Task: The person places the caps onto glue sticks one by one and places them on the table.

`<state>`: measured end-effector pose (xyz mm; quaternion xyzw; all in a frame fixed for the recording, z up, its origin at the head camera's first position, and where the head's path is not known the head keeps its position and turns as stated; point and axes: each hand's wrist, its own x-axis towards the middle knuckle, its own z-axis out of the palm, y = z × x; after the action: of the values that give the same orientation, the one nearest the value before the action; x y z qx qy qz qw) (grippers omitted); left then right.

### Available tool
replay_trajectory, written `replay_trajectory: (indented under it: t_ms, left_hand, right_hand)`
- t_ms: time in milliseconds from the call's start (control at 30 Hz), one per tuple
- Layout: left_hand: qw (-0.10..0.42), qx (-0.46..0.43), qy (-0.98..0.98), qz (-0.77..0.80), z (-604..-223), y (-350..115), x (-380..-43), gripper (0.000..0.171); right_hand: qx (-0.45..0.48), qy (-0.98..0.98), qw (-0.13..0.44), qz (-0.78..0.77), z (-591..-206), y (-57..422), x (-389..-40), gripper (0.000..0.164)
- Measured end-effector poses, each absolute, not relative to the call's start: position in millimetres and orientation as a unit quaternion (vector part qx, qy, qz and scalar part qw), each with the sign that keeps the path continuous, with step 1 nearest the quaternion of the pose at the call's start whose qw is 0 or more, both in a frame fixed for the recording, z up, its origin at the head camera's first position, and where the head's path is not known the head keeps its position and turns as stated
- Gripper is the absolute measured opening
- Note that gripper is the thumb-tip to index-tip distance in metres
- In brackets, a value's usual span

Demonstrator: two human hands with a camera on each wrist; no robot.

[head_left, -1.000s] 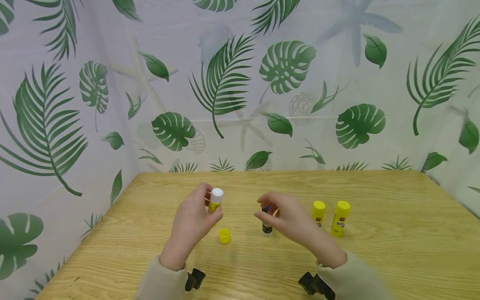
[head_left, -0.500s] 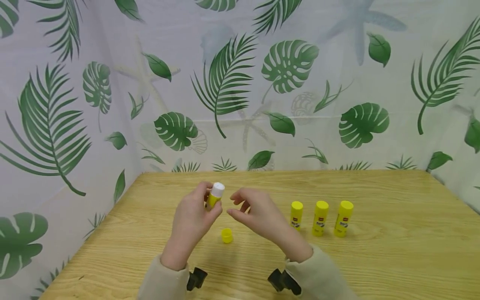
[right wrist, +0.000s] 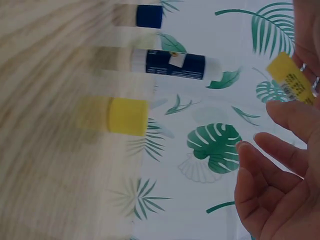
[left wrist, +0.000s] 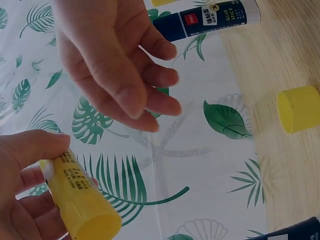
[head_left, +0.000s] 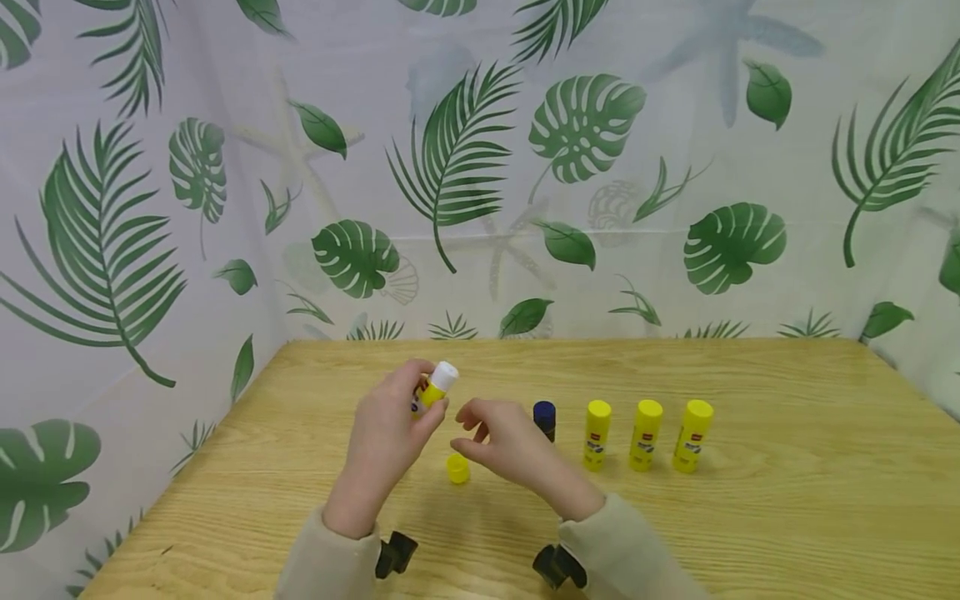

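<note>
In the head view, my left hand (head_left: 390,442) grips a yellow glue stick (head_left: 435,392) with a white end, tilted up to the right. The left wrist view shows its yellow barrel (left wrist: 82,195) pinched near the printed label. My right hand (head_left: 506,442) hovers just right of it, fingers loosely bent with nothing between them. Below its fingertips a small yellow cap (head_left: 458,468) stands on the table. Behind the right wrist is a glue stick with a dark blue cap (head_left: 544,412), its lower part hidden.
Several things stand on the wooden table (head_left: 787,500), including three yellow glue sticks (head_left: 645,437) in a row at right. In the right wrist view, a navy glue stick (right wrist: 175,65) and a dark blue cap (right wrist: 149,16) also stand there. A leaf-printed cloth (head_left: 480,183) hangs behind.
My right hand has moved left, away from the blue-capped glue stick, to beside the left hand. The glue stick in my left hand now leans further right.
</note>
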<state>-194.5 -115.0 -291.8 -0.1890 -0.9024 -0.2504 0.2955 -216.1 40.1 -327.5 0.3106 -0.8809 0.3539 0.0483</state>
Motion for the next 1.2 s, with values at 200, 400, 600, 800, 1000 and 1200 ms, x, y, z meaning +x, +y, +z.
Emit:
replay_trajectory:
  t_ms: [200, 400, 600, 800, 1000, 1200]
  left_hand:
    - [0.280, -0.182, -0.908, -0.252, -291.5, -112.7, -193.3, 0.031]
    - [0.276, -0.184, -0.911, -0.244, -290.6, -111.1, -191.5, 0.027]
    - [0.275, -0.196, -0.910, -0.240, -291.5, -109.8, -191.7, 0.027]
    - [0.281, -0.204, -0.908, -0.235, -292.8, -109.5, -192.5, 0.024]
    - [0.281, -0.209, -0.907, -0.232, -295.2, -109.6, -193.8, 0.021]
    - [0.278, -0.213, -0.907, -0.235, -295.6, -109.3, -193.7, 0.021]
  right_hand:
    - [0.341, -0.887, 0.008, 0.311, -340.3, 35.8, -220.2, 0.028]
    - [0.339, -0.897, -0.040, 0.279, -345.7, 32.2, -219.8, 0.038]
    - [0.339, -0.906, -0.059, 0.248, -349.9, 30.1, -217.8, 0.043]
    - [0.353, -0.905, -0.092, 0.220, -350.5, 28.9, -216.4, 0.047]
    - [0.359, -0.902, -0.120, 0.205, -352.2, 29.5, -214.6, 0.050]
    - [0.375, -0.896, -0.129, 0.200, -354.1, 30.9, -213.9, 0.049]
